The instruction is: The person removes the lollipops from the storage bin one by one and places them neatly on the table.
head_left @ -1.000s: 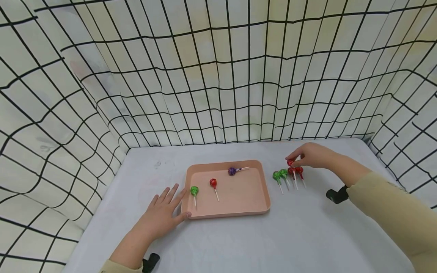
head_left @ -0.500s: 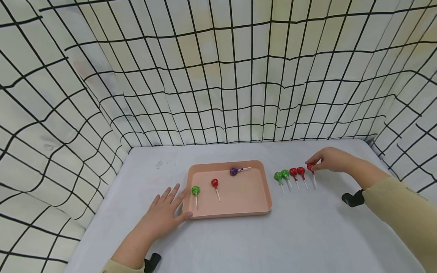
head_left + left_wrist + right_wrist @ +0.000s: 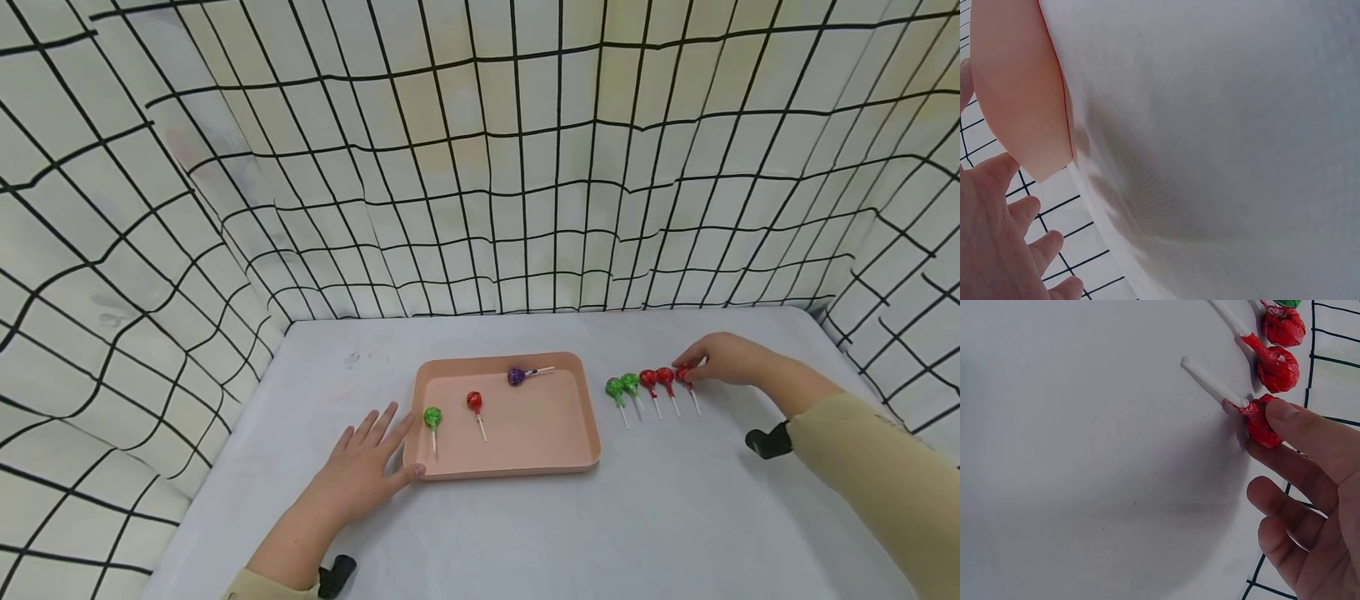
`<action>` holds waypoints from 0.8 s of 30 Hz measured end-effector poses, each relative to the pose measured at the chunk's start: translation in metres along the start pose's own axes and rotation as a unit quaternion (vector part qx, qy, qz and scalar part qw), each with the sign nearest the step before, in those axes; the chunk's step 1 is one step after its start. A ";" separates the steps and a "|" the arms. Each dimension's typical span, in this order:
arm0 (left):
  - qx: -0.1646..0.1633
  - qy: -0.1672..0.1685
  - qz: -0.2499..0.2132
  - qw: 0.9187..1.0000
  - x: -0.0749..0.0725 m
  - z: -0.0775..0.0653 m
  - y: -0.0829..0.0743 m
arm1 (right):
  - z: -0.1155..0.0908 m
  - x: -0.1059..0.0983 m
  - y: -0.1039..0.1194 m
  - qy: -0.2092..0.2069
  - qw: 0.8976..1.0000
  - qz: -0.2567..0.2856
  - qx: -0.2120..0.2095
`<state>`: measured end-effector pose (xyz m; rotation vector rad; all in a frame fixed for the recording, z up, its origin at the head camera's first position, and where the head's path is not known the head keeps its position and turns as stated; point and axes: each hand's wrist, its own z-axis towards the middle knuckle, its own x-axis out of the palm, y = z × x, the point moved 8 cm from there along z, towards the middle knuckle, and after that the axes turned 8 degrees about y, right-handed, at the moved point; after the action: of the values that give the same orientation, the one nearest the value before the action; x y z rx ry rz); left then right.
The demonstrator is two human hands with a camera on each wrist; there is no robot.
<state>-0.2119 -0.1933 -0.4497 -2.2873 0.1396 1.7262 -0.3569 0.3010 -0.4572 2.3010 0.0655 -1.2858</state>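
My right hand (image 3: 723, 358) pinches the head of a red lollipop (image 3: 1261, 425) between thumb and forefinger, its white stick pointing toward the front of the table. That lollipop is at the right end of a row, beside two red lollipops (image 3: 664, 379) and two green lollipops (image 3: 615, 389). My left hand (image 3: 358, 475) has its fingers spread, thumb and fingertips at the left edge of a pink tray (image 3: 525, 433). Inside the tray lie a green lollipop (image 3: 432, 419), a red lollipop (image 3: 475, 402) and a purple lollipop (image 3: 517, 377) turned sideways.
A white cloth covers the table (image 3: 480, 533). Behind it and at both sides rises white fabric with a black grid (image 3: 517, 192). A black strap piece (image 3: 768, 442) sits at my right wrist, another (image 3: 337, 575) at my left.
My right hand has carried the red lollipop rightward from above the other reds to the row's right end, then slightly lower. The left hand has stayed at the tray.
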 end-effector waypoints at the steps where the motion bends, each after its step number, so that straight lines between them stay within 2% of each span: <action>1: 0.000 -0.001 0.000 1.000 0.000 0.000 0.000 | 0.000 0.000 0.000 -0.002 1.000 0.000 0.000; 14: 0.000 0.001 -0.001 1.000 0.000 0.000 0.000 | -0.004 -0.005 0.004 -0.017 1.000 -0.021 -0.001; 24: 0.000 0.002 0.000 1.000 -0.001 0.000 -0.001 | -0.009 -0.012 0.009 -0.024 1.000 0.002 0.019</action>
<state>-0.2122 -0.1927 -0.4488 -2.2910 0.1420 1.7207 -0.3541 0.2993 -0.4397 2.2993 0.0215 -1.3513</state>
